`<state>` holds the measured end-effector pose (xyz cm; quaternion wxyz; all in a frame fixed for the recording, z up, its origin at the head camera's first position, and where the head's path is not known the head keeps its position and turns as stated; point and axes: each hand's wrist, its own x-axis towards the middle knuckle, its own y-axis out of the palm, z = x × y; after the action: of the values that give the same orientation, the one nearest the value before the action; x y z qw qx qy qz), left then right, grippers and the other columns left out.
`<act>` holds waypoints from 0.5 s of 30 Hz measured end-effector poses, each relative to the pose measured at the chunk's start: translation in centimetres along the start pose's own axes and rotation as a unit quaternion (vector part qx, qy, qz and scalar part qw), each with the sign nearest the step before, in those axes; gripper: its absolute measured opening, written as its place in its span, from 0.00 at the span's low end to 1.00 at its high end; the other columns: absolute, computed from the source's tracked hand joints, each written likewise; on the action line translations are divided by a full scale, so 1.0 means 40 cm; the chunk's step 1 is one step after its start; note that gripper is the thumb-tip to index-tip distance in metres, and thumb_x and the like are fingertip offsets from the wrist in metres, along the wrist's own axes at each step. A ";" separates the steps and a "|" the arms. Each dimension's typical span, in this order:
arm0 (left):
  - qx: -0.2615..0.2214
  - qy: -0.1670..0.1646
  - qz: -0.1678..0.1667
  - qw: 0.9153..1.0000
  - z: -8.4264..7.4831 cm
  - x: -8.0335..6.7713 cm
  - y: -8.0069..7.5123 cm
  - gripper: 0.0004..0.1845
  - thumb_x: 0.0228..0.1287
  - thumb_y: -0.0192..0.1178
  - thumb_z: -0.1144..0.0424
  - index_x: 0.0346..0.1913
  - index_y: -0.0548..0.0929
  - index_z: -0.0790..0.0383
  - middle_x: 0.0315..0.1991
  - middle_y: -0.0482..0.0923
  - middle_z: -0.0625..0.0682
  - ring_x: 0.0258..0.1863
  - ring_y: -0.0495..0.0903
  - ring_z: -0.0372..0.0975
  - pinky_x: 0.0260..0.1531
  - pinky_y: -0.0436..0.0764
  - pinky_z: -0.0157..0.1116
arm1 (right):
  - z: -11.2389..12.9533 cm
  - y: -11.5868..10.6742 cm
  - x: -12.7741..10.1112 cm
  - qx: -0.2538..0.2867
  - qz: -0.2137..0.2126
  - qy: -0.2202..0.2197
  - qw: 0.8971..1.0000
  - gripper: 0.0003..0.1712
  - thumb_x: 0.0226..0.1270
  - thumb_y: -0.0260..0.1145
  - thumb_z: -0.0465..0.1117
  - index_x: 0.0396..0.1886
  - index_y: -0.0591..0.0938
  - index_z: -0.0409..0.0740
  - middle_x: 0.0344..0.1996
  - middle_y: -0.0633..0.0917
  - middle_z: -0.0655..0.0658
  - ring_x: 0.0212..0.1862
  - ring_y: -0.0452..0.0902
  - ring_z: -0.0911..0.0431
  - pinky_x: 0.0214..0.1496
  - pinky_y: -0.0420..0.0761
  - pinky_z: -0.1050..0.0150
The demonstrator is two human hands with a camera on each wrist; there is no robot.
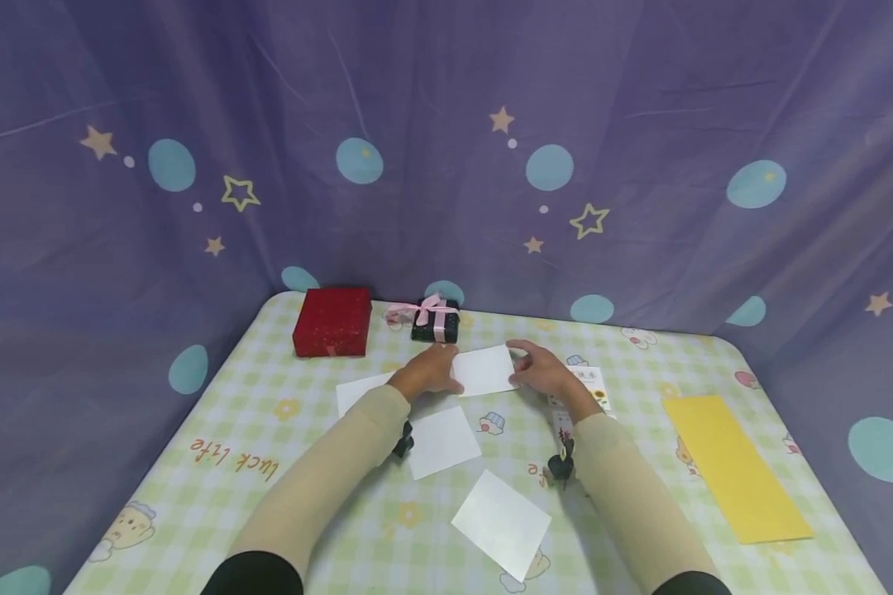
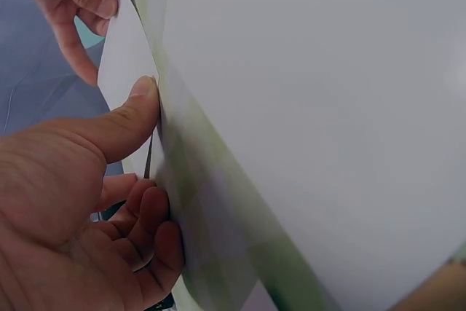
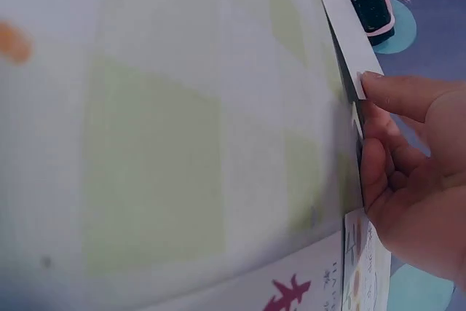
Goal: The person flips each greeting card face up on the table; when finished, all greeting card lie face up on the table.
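Observation:
A small white card [image 1: 484, 371] is held by both hands toward the back of the table. My left hand [image 1: 430, 370] pinches its left end; in the left wrist view the thumb [image 2: 138, 111] presses on the card's face, fingers curled beneath. At the right end, my right hand [image 1: 542, 369] grips the edge, its thumb [image 3: 400, 94] on a corner. One white sheet [image 1: 444, 442] lies below the left hand, another [image 1: 502, 525] nearer the front. A third white sheet [image 1: 355, 395] is partly hidden by the left arm. Beside the right wrist lies a printed card with a sunflower [image 1: 594, 384].
A red box [image 1: 332, 322] stands at the back left, and right of it a black gift box [image 1: 436, 322] with a pink ribbon. Yellow paper [image 1: 737, 469] lies on the right. A printed strip [image 1: 561, 423] is partly under the right wrist. A purple curtain [image 1: 446, 74] hangs behind.

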<state>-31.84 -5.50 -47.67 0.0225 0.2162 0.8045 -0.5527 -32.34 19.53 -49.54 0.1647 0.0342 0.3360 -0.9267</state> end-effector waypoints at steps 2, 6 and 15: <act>-0.003 0.000 -0.001 1.000 0.001 0.000 -0.002 0.46 0.62 0.73 0.50 0.78 0.62 0.61 0.77 0.61 0.63 0.76 0.63 0.52 0.75 0.64 0.48 | 0.001 0.002 -0.001 -0.002 -0.004 -0.007 1.000 0.45 0.62 0.73 0.32 0.78 0.65 0.44 0.44 0.84 0.41 0.43 0.78 0.54 0.47 0.78 0.63; -0.016 0.012 -0.020 1.000 0.008 0.006 0.001 0.47 0.59 0.75 0.51 0.77 0.63 0.59 0.76 0.65 0.61 0.75 0.66 0.51 0.74 0.66 0.47 | 0.000 0.002 -0.002 -0.007 -0.009 -0.015 1.000 0.39 0.61 0.72 0.32 0.72 0.70 0.37 0.40 0.83 0.42 0.38 0.76 0.55 0.41 0.77 0.64; -0.080 0.070 -0.121 0.987 0.021 0.010 -0.002 0.32 0.65 0.69 0.61 0.70 0.69 0.51 0.39 0.82 0.49 0.37 0.80 0.40 0.42 0.78 0.40 | -0.018 -0.021 -0.009 -0.016 -0.061 -0.007 0.998 0.16 0.72 0.66 0.45 0.55 0.84 0.44 0.35 0.86 0.45 0.32 0.78 0.57 0.36 0.77 0.65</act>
<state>-32.39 -6.14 -48.04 -0.0841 0.1530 0.8659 -0.4687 -32.29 20.69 -49.50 0.1113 0.0044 0.3507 -0.9298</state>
